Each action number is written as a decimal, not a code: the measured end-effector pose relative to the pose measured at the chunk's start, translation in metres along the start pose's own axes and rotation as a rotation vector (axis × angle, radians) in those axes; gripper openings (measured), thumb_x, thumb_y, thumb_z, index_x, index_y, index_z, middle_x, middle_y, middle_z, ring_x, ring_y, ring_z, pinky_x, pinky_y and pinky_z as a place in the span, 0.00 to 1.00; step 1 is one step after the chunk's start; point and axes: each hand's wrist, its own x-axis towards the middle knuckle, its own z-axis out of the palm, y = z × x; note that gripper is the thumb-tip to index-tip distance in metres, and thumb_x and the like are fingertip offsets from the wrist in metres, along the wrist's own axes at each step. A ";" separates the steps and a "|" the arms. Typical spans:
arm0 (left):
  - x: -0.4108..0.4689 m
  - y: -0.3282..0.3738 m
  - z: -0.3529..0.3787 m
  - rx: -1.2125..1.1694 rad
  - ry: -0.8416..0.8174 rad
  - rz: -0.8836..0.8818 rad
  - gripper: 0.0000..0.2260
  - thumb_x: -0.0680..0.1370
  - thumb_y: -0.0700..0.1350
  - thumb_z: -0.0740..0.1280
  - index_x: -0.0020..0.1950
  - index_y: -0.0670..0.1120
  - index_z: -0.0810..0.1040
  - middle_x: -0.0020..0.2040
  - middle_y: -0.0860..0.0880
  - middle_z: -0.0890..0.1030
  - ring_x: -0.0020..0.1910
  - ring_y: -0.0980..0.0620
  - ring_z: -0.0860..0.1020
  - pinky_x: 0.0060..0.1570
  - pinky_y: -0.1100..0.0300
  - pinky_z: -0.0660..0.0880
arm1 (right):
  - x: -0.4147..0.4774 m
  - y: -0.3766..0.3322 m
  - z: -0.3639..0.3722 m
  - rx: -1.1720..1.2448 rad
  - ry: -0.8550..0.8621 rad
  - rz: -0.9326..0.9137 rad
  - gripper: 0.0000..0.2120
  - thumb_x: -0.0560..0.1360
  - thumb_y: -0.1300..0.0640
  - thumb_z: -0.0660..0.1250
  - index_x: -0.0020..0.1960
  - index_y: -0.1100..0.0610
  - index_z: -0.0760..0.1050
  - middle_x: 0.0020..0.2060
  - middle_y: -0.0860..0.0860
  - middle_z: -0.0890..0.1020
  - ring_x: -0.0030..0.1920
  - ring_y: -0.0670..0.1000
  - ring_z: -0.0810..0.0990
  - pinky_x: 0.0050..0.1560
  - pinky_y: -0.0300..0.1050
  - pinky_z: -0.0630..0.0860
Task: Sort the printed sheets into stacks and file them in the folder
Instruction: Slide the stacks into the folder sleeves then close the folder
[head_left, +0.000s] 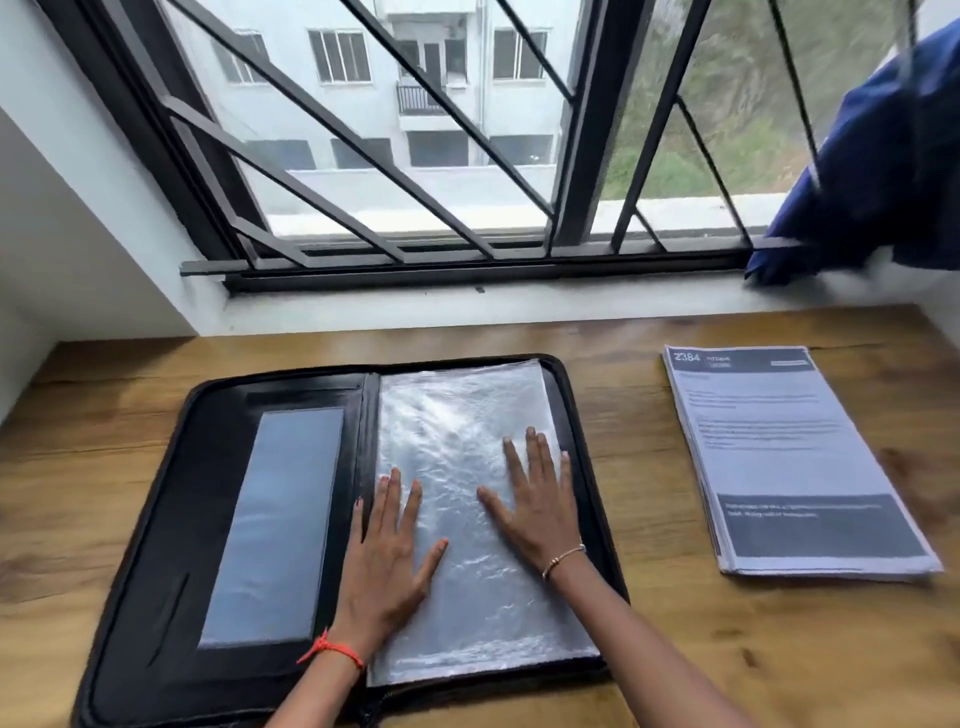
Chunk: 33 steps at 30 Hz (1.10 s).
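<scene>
Black folder, pale sheets, brown wood.
The folder at centre is black, its plastic sleeves clear with a silvery, crinkled sheen. The stack of sheets at right is pale grey-white with dark grey bands. The table shows brown wood grain. A black window grille crosses the top in diagonals, with a blue cloth at upper right. A red thread band and a gold bracelet show at lower centre.

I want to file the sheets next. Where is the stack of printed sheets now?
In the head view, the stack lies flat on the wooden table, right of the open folder and clear of both hands, below the window.
</scene>
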 end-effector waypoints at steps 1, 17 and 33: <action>-0.001 0.000 0.001 0.001 0.005 0.000 0.33 0.78 0.65 0.43 0.76 0.46 0.53 0.76 0.43 0.54 0.75 0.47 0.51 0.72 0.52 0.42 | 0.000 0.001 0.000 0.007 0.006 -0.015 0.40 0.72 0.28 0.35 0.76 0.51 0.47 0.76 0.55 0.46 0.75 0.49 0.40 0.72 0.53 0.35; 0.106 0.167 -0.039 -0.668 0.025 0.293 0.21 0.80 0.47 0.61 0.71 0.40 0.66 0.72 0.46 0.67 0.72 0.51 0.63 0.67 0.67 0.54 | 0.003 0.102 -0.105 0.241 0.372 0.279 0.18 0.79 0.57 0.58 0.65 0.65 0.70 0.66 0.61 0.72 0.69 0.56 0.68 0.70 0.45 0.61; 0.202 0.303 -0.011 -0.923 0.060 -0.036 0.06 0.74 0.38 0.68 0.43 0.36 0.83 0.36 0.44 0.81 0.36 0.52 0.77 0.43 0.56 0.75 | 0.020 0.288 -0.159 0.108 0.426 0.559 0.14 0.75 0.61 0.64 0.57 0.68 0.75 0.57 0.63 0.75 0.60 0.63 0.71 0.62 0.53 0.66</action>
